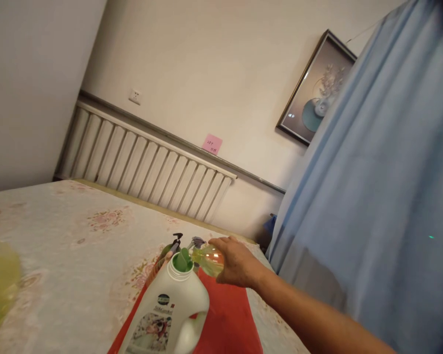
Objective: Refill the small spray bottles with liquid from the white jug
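My right hand (238,261) reaches in from the right, its fingers wrapped round a clear bottle of yellow liquid (211,259). The bottle is tipped onto its side, its neck pointing left at the green pouring spout (182,260) of a large white detergent jug (172,305). Whether the neck touches the spout, or liquid is flowing, I cannot tell. The jug has a label, a side handle and an uncapped mouth. Behind it a black pump head (177,237) and a grey sprayer head (197,241) show, their bottles mostly hidden. My left hand is out of view.
A red mat or tray (229,314) lies under the jug on a floral tablecloth (66,255). A translucent yellow basin (0,280) stands at the left edge. Beyond the table are a white radiator (140,162) and a blue curtain (372,187) on the right.
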The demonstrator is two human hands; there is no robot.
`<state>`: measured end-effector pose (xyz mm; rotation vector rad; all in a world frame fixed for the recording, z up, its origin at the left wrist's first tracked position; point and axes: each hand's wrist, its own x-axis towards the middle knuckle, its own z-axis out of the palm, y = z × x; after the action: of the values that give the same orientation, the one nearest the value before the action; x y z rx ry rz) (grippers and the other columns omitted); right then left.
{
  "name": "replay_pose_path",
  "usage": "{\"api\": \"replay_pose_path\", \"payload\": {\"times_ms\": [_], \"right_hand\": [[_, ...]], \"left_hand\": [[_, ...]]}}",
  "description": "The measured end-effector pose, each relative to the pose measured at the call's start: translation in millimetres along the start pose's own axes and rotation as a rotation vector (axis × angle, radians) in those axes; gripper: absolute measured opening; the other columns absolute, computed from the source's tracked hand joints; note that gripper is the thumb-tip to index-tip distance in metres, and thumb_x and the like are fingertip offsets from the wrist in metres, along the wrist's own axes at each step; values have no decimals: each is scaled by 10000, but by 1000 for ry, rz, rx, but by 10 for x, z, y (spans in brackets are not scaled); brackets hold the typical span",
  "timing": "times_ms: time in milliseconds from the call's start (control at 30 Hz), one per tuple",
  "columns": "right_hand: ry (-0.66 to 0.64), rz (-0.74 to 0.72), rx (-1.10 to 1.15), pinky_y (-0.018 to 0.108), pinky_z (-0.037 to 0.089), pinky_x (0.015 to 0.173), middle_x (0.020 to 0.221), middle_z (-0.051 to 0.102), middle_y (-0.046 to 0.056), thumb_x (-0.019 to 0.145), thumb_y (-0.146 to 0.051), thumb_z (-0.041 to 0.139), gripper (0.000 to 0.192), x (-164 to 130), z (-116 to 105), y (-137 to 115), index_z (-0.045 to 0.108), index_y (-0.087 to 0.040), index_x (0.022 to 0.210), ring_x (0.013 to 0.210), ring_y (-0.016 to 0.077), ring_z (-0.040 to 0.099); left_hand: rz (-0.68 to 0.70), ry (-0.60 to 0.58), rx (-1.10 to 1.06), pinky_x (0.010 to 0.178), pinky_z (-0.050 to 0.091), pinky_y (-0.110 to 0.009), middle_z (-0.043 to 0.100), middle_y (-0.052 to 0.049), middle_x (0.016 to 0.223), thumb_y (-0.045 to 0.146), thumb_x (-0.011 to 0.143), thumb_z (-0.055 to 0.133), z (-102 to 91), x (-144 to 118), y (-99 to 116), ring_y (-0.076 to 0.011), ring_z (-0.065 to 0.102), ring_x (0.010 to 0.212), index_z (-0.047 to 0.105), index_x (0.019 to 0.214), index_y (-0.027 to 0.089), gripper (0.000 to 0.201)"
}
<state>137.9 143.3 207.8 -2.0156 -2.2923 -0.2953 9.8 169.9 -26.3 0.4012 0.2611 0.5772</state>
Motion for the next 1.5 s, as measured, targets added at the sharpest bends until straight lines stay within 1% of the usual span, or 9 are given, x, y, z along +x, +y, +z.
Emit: {"api": "replay_pose_path", "payload": {"times_ms": [67, 100, 200, 367, 600, 700, 1033, 1267, 1500], "right_hand": [[-14, -12, -38, 329, 436, 814, 1097, 655, 50, 578, -220, 764, 682, 18, -21, -24, 565, -250, 1230, 987, 258, 560], [-17, -20, -55, 334, 432, 822, 1106, 653, 52, 583, -223, 762, 691, 26, -29, -32, 557, -250, 1242, 991, 259, 556], [-21, -41, -94, 347, 429, 839, 1104, 652, 60, 591, -237, 752, 694, 47, -43, -44, 548, -238, 1254, 983, 262, 552], [-26, -60, -121, 354, 432, 849, 1125, 651, 77, 597, -231, 732, 704, 65, -59, -43, 534, -222, 1273, 1017, 273, 549], [-48, -62, -156, 355, 440, 830, 1167, 647, 77, 579, -189, 713, 758, 70, -100, -71, 512, -227, 1309, 1022, 280, 542], [-39, -73, -183, 354, 443, 819, 1171, 646, 78, 579, -185, 702, 771, 76, -96, -70, 502, -223, 1322, 1015, 283, 542], [-51, -90, -251, 367, 442, 789, 1172, 638, 87, 594, -186, 674, 757, 92, -103, -72, 488, -226, 1326, 992, 287, 534], [-44, -109, -302, 366, 441, 774, 1133, 646, 87, 604, -184, 659, 727, 110, -121, -77, 492, -225, 1311, 976, 287, 536], [-61, -111, -359, 384, 441, 789, 1190, 624, 92, 614, -201, 649, 726, 120, -152, -88, 469, -226, 1318, 1002, 295, 530]], "left_hand": [[52, 13, -14, 773, 565, -463, 695, -27, 1129, 286, 866, 668, 35, 149, 271, -320, 600, 1099, 619, 1088, 300, 228], [79, 16, -19, 796, 563, -463, 683, -30, 1140, 301, 885, 645, 50, 224, 408, -311, 605, 1092, 618, 1111, 266, 230], [144, 32, -31, 778, 565, -457, 690, -35, 1135, 293, 871, 665, 77, 421, 769, -301, 608, 1080, 615, 1100, 287, 234], [191, 54, -31, 772, 566, -445, 687, -37, 1116, 335, 889, 640, 64, 587, 1073, -295, 622, 1059, 607, 1122, 263, 247], [231, 74, -22, 755, 561, -449, 708, -22, 1081, 279, 871, 661, -4, 577, 1161, -316, 608, 1083, 623, 1062, 291, 195], [247, 79, -22, 778, 563, -439, 686, -29, 1121, 291, 873, 662, -27, 546, 1172, -293, 609, 1087, 618, 1090, 298, 221], [221, 70, -13, 777, 564, -459, 692, -35, 1121, 322, 880, 651, 109, 603, 1101, -305, 613, 1079, 609, 1114, 283, 242], [235, 87, -29, 755, 567, -441, 697, -37, 1108, 330, 886, 642, 48, 567, 1125, -294, 622, 1056, 606, 1111, 291, 231], [204, 93, -32, 785, 570, -424, 670, -43, 1122, 369, 916, 596, 36, 607, 1077, -255, 644, 1003, 600, 1147, 210, 281]]}}
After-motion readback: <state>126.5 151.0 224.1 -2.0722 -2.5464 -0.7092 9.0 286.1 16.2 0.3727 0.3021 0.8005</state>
